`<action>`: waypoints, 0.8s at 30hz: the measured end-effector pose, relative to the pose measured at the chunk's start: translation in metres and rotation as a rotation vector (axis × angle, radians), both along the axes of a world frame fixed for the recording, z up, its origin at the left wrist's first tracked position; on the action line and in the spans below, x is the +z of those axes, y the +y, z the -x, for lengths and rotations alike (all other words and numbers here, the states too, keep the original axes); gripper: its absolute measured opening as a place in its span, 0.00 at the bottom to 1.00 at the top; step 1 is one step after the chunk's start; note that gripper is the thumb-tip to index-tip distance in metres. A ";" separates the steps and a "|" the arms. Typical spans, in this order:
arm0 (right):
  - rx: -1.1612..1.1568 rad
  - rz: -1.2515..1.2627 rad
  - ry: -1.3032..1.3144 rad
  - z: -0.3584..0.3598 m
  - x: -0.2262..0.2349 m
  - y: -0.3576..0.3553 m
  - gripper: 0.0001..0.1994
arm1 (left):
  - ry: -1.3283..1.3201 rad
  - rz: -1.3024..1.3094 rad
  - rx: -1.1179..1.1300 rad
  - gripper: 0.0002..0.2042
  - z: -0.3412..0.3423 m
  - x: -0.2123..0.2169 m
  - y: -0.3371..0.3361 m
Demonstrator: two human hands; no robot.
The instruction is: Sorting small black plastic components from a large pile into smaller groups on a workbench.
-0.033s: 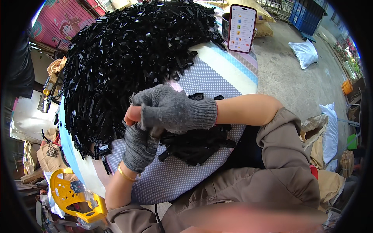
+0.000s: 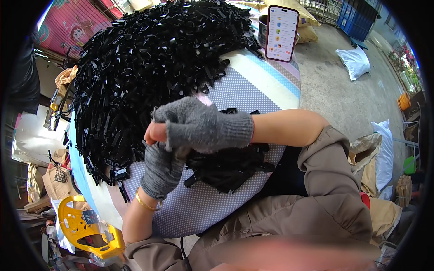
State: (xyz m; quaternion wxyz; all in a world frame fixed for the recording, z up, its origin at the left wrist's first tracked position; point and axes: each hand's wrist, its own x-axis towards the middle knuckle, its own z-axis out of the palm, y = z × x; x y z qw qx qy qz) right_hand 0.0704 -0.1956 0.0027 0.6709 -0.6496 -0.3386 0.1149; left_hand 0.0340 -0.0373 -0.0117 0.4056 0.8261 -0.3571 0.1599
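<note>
My right hand [image 2: 199, 125], in a grey fingerless glove, reaches in from the right and crosses over the front of my left hand [image 2: 162, 174]. Its fingers are curled, and a bare thumb or fingertip shows at the glove's left edge. The left hand wears the same kind of glove, with a gold bangle [image 2: 147, 202] at the wrist; its fingers are mostly hidden under the right. Whatever the two hands pinch cannot be made out. Beyond them lies a large heap of small black plastic pieces [image 2: 149, 58]. A smaller pile of black pieces [image 2: 228, 169] lies below my right wrist.
A patterned cloth [image 2: 203, 210] covers the table. A phone [image 2: 282, 34] stands upright at the far edge beside a dark cup [image 2: 262, 27]. A yellow plastic chair [image 2: 74, 226] is at lower left. White sacks [image 2: 355, 62] and a blue bin [image 2: 357, 18] are on the right.
Both hands have barely shifted; they remain together over the near edge of the heap. Everything else looks the same.
</note>
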 end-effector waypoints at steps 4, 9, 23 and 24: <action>-0.075 -0.295 0.166 -0.032 0.002 -0.024 0.20 | 0.264 -0.106 0.028 0.10 0.000 0.021 0.002; -0.592 0.704 -0.596 -0.073 -0.014 -0.052 0.22 | 0.183 -0.369 0.050 0.13 0.019 0.029 0.020; -0.497 0.838 -0.902 -0.056 -0.030 -0.037 0.13 | 0.212 -0.159 0.322 0.12 0.024 0.001 0.083; -0.452 0.831 -0.910 -0.056 -0.030 -0.037 0.14 | 0.172 -0.270 0.402 0.13 0.019 0.005 0.082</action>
